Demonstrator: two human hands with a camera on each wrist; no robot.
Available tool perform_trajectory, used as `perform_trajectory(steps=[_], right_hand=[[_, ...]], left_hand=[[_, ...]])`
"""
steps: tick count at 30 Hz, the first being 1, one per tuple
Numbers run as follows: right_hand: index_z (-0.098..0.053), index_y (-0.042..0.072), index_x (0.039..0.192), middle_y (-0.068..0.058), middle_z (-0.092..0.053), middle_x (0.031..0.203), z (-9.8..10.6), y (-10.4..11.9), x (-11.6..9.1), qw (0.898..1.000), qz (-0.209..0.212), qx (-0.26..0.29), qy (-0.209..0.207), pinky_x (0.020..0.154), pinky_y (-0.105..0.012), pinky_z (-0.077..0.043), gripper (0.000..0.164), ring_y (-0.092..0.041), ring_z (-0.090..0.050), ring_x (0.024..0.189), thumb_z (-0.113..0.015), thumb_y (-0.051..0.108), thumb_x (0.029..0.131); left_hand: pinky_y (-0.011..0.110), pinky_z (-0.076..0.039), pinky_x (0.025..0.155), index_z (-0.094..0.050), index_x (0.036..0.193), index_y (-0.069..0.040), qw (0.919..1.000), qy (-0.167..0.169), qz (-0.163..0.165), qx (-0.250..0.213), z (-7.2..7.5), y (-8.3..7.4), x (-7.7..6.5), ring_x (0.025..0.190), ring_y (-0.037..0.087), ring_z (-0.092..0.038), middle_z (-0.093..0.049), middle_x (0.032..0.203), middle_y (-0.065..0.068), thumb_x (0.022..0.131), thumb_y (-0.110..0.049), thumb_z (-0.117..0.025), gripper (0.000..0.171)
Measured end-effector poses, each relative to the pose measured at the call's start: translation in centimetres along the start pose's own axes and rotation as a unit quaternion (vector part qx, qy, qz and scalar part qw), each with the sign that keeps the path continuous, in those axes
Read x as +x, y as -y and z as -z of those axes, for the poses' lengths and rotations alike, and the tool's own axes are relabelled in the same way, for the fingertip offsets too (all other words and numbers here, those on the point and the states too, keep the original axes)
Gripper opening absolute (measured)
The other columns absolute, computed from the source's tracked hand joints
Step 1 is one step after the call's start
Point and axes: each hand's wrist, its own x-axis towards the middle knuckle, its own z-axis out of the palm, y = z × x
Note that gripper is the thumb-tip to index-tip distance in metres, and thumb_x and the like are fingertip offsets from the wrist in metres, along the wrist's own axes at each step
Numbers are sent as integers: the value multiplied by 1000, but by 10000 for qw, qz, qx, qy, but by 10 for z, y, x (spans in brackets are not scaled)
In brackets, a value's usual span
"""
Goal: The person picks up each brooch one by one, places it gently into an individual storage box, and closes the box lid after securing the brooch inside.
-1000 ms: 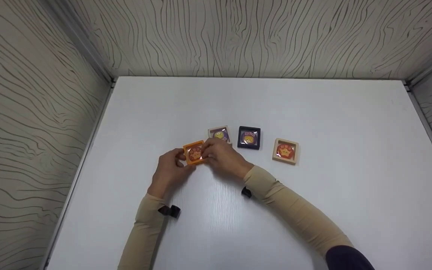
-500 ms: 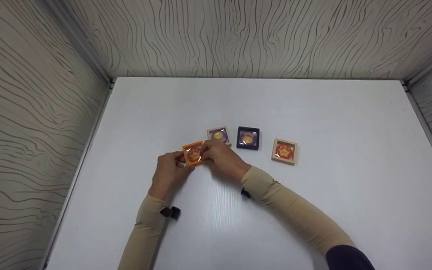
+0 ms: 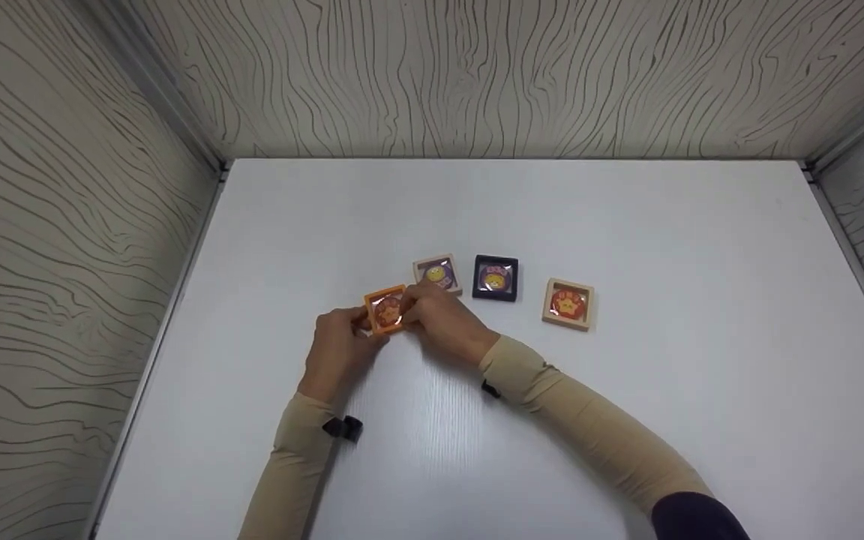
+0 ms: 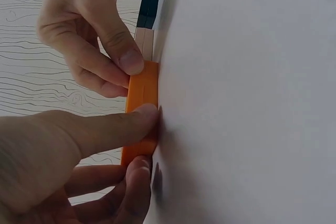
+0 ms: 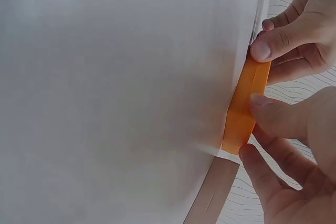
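A small orange square frame point(image 3: 387, 311) with a clear front holds a round red badge with a star figure. My left hand point(image 3: 334, 349) grips it along its left and near edges, the left thumb point(image 4: 139, 121) lying on its outer side. From the other end my right hand point(image 3: 443, 321) pinches its right edge and overlaps it in the head view. Low on the white table, the orange frame stands upright on its rim in neither wrist view; its side wall point(image 5: 242, 108) faces the cameras. Behind the right hand, a pale wooden frame point(image 3: 438, 271) with a purple-and-yellow badge is partly hidden.
A dark navy frame point(image 3: 495, 278) with a purple badge lies right of the pale one. Farther right is another pale wooden frame point(image 3: 568, 304) with a red star badge. Wood-grain panels point(image 3: 477, 75) border the white table point(image 3: 627, 420) at the back and sides.
Both hands keep their hold on the orange frame with hardly any movement. The whole head view has shifted slightly.
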Motion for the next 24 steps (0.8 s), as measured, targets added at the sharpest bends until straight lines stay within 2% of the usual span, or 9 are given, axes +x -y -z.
perform_trajectory(steps=[13, 16, 18, 20, 22, 24], right_hand=[[-83, 3, 103, -8, -74, 120, 4, 3, -1, 9995, -182, -182, 177, 105, -38, -55, 11, -25, -66, 117, -74, 2, 97], [-83, 3, 106, -9, -74, 122, 7, 3, -2, 9996, -79, -127, 249, 106, -39, -54, 12, -26, -66, 121, -73, 3, 100], [-82, 4, 111, -9, -74, 126, 11, 2, -4, 9994, 41, -95, 321, 108, -39, -53, 15, -26, -67, 124, -70, 5, 102], [-81, 6, 117, -10, -74, 129, 16, 0, -8, 9992, 180, -106, 353, 111, -40, -52, 19, -26, -66, 127, -67, 10, 105], [-77, 6, 125, -12, -70, 138, 25, -2, -15, 9992, 172, -204, 312, 116, -42, -49, 25, -28, -63, 133, -65, 18, 108], [-73, 7, 133, -14, -65, 146, 36, -6, -25, 9990, 74, -408, 138, 120, -46, -44, 33, -31, -58, 141, -64, 27, 109]], left_hand=[[29, -47, 64, -76, 123, -6, 9999, -51, -160, -29, -2, 1, -2, 78, 17, -59, -68, 93, 4, 91, -20, -86, 36], [30, -46, 64, -74, 123, -6, 9997, -9, -225, -3, -2, 0, -3, 78, 18, -59, -68, 94, 5, 90, -18, -86, 37], [31, -46, 67, -72, 125, -5, 9996, 53, -214, 177, 0, -2, -4, 83, 19, -59, -68, 98, 6, 89, -28, -88, 46], [33, -47, 68, -70, 127, -3, 9986, 29, -259, 470, 1, -5, -5, 85, 20, -58, -67, 101, 8, 89, -46, -86, 60], [39, -53, 73, -67, 133, 0, 9958, -80, -371, 838, 4, -10, -5, 92, 25, -62, -68, 110, 12, 89, -60, -80, 76], [48, -58, 78, -63, 139, 3, 9907, -272, -580, 1198, 6, -15, -3, 100, 33, -66, -67, 120, 20, 91, -68, -71, 87]])
